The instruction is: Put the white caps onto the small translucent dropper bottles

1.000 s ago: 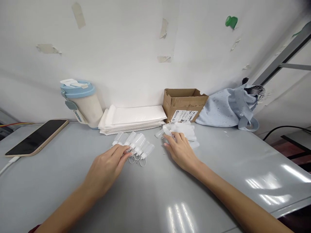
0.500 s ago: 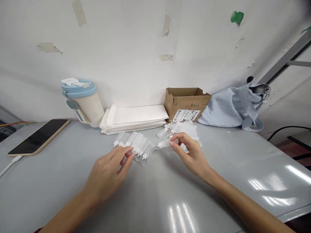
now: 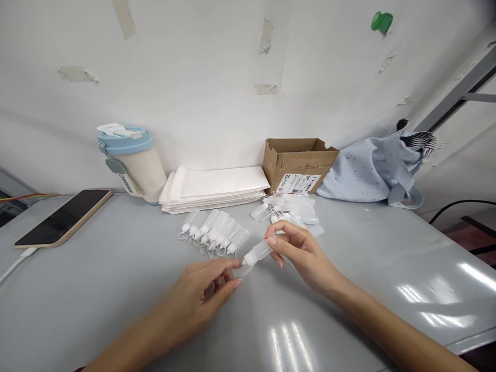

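Note:
My right hand (image 3: 302, 253) pinches a small translucent plastic bottle (image 3: 258, 253) by its body, tilted with its white cap toward the left. My left hand (image 3: 201, 294) has its fingertips closed at the bottle's cap end, on the small ring or tip there. Just beyond my hands, a neat row of several such bottles (image 3: 215, 231) with ring caps lies on the grey table (image 3: 116, 289). A loose heap of more bottles (image 3: 292, 209) lies behind my right hand, in front of the cardboard box.
A blue-lidded cup (image 3: 134, 163) and a stack of white padded bags (image 3: 215, 188) stand at the wall. An open cardboard box (image 3: 298, 165) and a light blue cloth bag (image 3: 372, 173) sit to the right. A phone (image 3: 64, 217) on a cable lies far left.
My right hand took one bottle from the heap and brought it toward me. My left hand left the row of bottles and came back to meet the bottle's cap end.

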Motion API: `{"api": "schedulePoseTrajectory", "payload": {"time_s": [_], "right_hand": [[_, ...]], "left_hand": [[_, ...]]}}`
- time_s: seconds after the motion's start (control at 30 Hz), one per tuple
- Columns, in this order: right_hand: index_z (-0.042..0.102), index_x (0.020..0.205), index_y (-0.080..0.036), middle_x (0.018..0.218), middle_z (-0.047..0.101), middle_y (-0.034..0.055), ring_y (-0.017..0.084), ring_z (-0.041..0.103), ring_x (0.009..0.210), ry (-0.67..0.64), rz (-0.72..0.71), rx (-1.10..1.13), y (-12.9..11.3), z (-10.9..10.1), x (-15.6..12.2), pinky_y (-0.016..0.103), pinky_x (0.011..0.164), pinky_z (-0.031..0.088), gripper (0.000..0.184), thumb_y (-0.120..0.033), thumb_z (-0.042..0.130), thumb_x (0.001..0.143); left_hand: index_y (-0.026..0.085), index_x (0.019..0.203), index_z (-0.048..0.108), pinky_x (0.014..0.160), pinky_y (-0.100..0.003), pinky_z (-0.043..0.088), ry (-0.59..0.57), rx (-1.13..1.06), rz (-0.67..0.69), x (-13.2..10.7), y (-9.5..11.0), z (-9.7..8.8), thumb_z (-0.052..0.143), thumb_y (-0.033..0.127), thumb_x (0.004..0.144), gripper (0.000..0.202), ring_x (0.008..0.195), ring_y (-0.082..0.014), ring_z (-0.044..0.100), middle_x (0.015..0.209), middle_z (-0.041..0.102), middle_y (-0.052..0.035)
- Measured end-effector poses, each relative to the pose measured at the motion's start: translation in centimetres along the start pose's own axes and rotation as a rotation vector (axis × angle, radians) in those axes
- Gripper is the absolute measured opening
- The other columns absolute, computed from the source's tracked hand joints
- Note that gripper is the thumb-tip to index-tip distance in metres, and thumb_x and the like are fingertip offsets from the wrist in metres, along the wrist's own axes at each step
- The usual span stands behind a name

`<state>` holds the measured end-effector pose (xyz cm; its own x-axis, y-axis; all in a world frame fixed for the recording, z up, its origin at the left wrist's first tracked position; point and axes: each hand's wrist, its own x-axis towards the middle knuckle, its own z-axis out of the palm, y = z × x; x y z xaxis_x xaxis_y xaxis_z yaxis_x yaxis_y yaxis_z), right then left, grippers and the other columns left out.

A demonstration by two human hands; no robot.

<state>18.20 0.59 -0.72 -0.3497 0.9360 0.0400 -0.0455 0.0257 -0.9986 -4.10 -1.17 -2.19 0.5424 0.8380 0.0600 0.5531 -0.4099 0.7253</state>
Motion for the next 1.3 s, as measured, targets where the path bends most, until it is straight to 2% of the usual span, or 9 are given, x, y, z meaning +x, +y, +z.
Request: {"api": "schedulePoseTrajectory", "payload": {"time_s": [0.13,0.37,0.53,0.73,1.0,1.3], "right_hand": [[0.055,0.084,-0.02,0.05,0.047,-0.0079,0.008,0.038,0.052,0.008,0.019,0.05,0.2,-0.1,0.1,0.025,0.059,0.028,0.014,-0.033,0.057,0.088],[0.057,0.083,-0.02,0.049,0.046,-0.008,0.009,0.039,0.052,0.103,0.015,0.095,0.5,-0.5,0.3,0.026,0.059,0.025,0.013,-0.033,0.059,0.087],[0.057,0.083,-0.02,0.05,0.045,-0.0078,0.009,0.038,0.052,0.115,0.013,0.105,0.5,-0.5,0.5,0.027,0.059,0.024,0.013,-0.033,0.059,0.087],[0.057,0.083,-0.02,0.051,0.045,-0.0078,0.009,0.039,0.053,0.123,0.028,0.096,0.6,-0.5,0.4,0.027,0.059,0.024,0.014,-0.033,0.059,0.087],[0.055,0.083,-0.019,0.051,0.044,-0.0075,0.01,0.038,0.053,0.096,0.03,0.059,0.4,0.0,0.2,0.027,0.058,0.024,0.016,-0.035,0.057,0.087],[0.055,0.086,-0.02,0.052,0.046,-0.0069,0.011,0.039,0.053,0.058,0.043,0.018,0.4,0.4,0.0,0.027,0.059,0.028,0.018,-0.038,0.057,0.087]], "left_hand": [[0.019,0.084,0.064,0.052,-0.02,0.039,-0.019,0.009,0.005,0.2,0.2,-0.1,0.042,0.029,0.091,0.025,0.055,-0.0112,0.05,0.064,0.058,0.002],[0.021,0.082,0.065,0.056,-0.022,0.042,0.032,-0.091,-0.185,0.4,0.5,-1.0,0.047,0.035,0.087,0.024,0.059,-0.0136,0.053,0.065,0.061,0.0014],[0.021,0.079,0.066,0.056,-0.023,0.043,0.081,-0.175,-0.289,0.4,1.0,-1.2,0.051,0.039,0.084,0.025,0.06,-0.0147,0.054,0.065,0.061,0.0009],[0.022,0.086,0.066,0.056,-0.023,0.045,0.165,-0.397,-0.41,0.4,1.0,-1.7,0.059,0.045,0.078,0.026,0.063,-0.0154,0.056,0.065,0.06,0.0009],[0.021,0.08,0.069,0.059,-0.022,0.045,0.091,-0.362,-0.4,0.4,1.3,-1.2,0.058,0.041,0.08,0.022,0.061,-0.0134,0.055,0.063,0.059,0.0018],[0.021,0.08,0.068,0.061,-0.023,0.046,0.086,-0.34,-0.39,0.5,1.6,-1.1,0.057,0.039,0.081,0.022,0.062,-0.0141,0.055,0.063,0.059,0.0017]]}}
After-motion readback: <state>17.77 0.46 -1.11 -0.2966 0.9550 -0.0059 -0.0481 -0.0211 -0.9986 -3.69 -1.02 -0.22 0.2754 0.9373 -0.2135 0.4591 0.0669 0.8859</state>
